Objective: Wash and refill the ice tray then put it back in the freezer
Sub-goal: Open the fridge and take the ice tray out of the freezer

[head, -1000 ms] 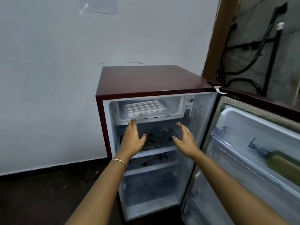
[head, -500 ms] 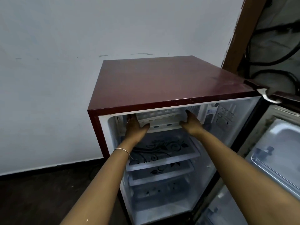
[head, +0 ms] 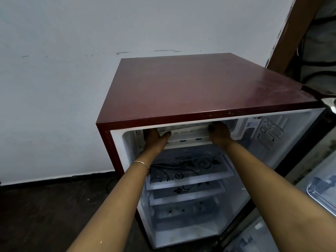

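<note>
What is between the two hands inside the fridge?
The white ice tray, left hand at one end, right hand at the other, in the head view.

White ice tray [head: 185, 129] is lying flat and crosswise in the freezer compartment [head: 189, 142] at the top of the open fridge [head: 181, 88]. Only its near long edge is showing under the top lip. Left hand [head: 156, 140] and right hand [head: 221, 135] are gripping its two ends.
</note>
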